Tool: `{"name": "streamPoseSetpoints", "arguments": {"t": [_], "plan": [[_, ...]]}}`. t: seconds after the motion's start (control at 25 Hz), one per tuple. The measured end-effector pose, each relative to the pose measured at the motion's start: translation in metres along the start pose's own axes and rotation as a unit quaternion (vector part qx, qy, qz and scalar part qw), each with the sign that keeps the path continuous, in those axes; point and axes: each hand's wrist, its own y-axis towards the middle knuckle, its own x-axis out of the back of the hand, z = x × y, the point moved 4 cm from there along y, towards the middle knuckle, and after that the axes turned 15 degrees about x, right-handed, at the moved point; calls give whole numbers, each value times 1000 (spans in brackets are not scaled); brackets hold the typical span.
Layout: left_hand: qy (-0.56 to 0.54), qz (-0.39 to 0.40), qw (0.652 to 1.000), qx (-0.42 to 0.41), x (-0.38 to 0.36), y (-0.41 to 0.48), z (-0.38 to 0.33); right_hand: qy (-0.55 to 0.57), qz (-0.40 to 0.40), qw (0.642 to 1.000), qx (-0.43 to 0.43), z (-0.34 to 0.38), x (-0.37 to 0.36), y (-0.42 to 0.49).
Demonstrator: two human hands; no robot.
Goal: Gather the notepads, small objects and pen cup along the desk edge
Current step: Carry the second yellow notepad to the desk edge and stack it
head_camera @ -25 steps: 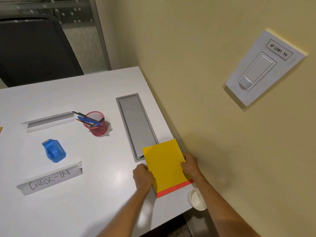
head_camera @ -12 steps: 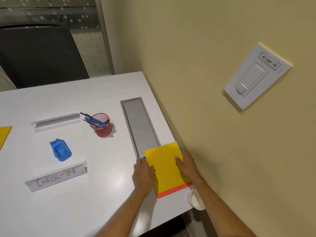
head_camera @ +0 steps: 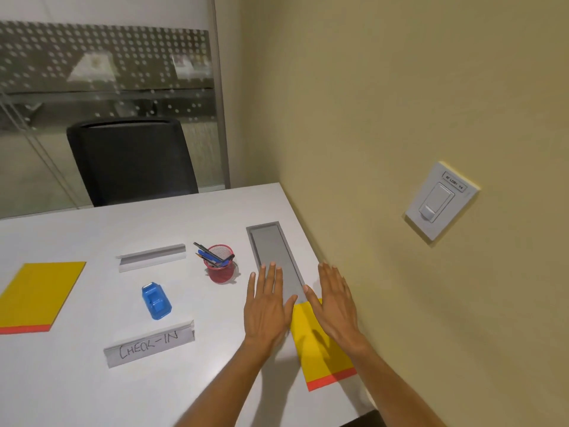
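The desk [head_camera: 92, 396] fills the lower view, white, its right edge against the wall [head_camera: 385, 103]. Beyond its far edge stands a black chair [head_camera: 132, 161].

Both hands are flat and spread, palms down, holding nothing. The left hand [head_camera: 268, 306] is over the desk and the near end of the grey hatch [head_camera: 271, 254]; the right hand [head_camera: 335, 303] is over the desk beside the wall. Whether either palm touches the surface cannot be told.

Between and just below the two hands lies a yellow pad [head_camera: 320, 355] with its red strip toward the person, at the desk's right edge; the right hand covers its far corner. A second pad [head_camera: 40, 294], same colours, lies far to the left of the left hand.

Left of the left wrist stands a folded sign [head_camera: 149, 345] reading CHECK-IN. A blank sign [head_camera: 152, 257] stands farther out, left of the cup.

The red mesh cup [head_camera: 221, 268], holding pens, stands just left of the left fingertips, apart from them. A blue object [head_camera: 156, 302] sits between the two signs, well left of the left hand.

A light switch [head_camera: 438, 200] is on the wall, right of the right hand.
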Motion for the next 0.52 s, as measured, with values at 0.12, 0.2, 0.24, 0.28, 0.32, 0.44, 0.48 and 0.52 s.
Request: {"name": "streamPoseSetpoints", "arguments": {"t": [0.12,0.2,0.24,0.28,0.32,0.44,0.48,0.52], "plan": [[0,-24,1000,-1,30,1,23,-34,-14,999,30,36,11,8],[1,-47,999,-4,54,-1,40,-46,-25,998,42,63,17,12],[0,-53,999,-6,68,-3,51,-49,-31,997,49,81,21,15],[0,-55,998,-6,80,-6,61,-50,-33,997,56,98,23,17],[-3,-60,998,-5,93,-8,72,-48,-34,996,61,116,25,19],[-20,-87,996,10,134,-12,112,-43,-44,995,78,174,28,24],[-29,-93,995,15,147,-14,126,-41,-48,994,85,195,28,26],[-35,-101,994,17,160,-16,141,-37,-52,994,91,216,27,27]]}}
